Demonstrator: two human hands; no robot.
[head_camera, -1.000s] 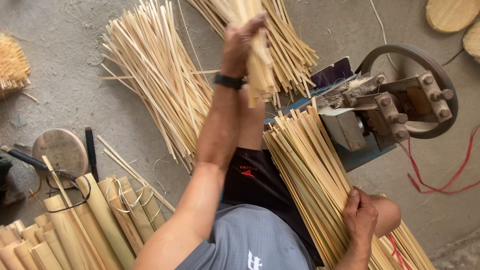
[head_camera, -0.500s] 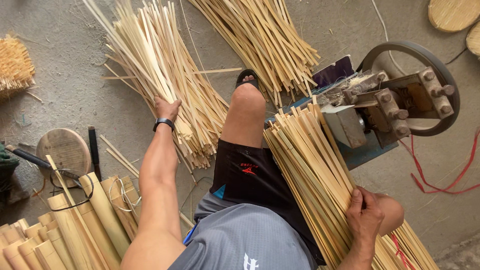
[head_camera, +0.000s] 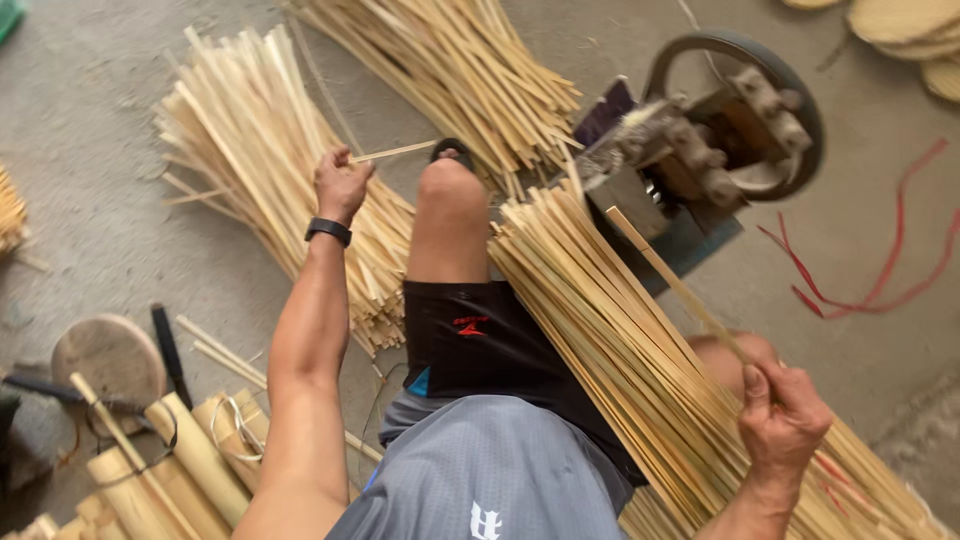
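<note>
Bamboo throughout. Head view, looking down at a seated person.

Right hand (head_camera: 782, 420), lower right: closed around the near end of a single bamboo strip (head_camera: 672, 278). Long axis of the strip runs diagonally, from the fist up and to the left; its far tip points toward the machine (head_camera: 700, 150) and lies just beside its feed block. The strip sits above the bundle of strips (head_camera: 620, 360) resting across the person's lap; that bundle runs the same diagonal, with its far ends near the machine.

Left hand (head_camera: 342, 186), upper centre-left, black wristband (head_camera: 328, 231) on the wrist: fingers clenched on one end of a thin sliver (head_camera: 395, 152). The sliver's axis is near horizontal and points right, toward the raised knee (head_camera: 452, 190).

The left hand hovers over a pile of pale split strips (head_camera: 250, 160) on the concrete floor (head_camera: 90, 200), fanned away from the person. A second pile (head_camera: 450, 70) lies beyond the knee.

Lower left: thick bamboo culm sections (head_camera: 180, 470), a round wooden block (head_camera: 105, 355). Red cord (head_camera: 880, 270) on the floor right of the machine.
</note>
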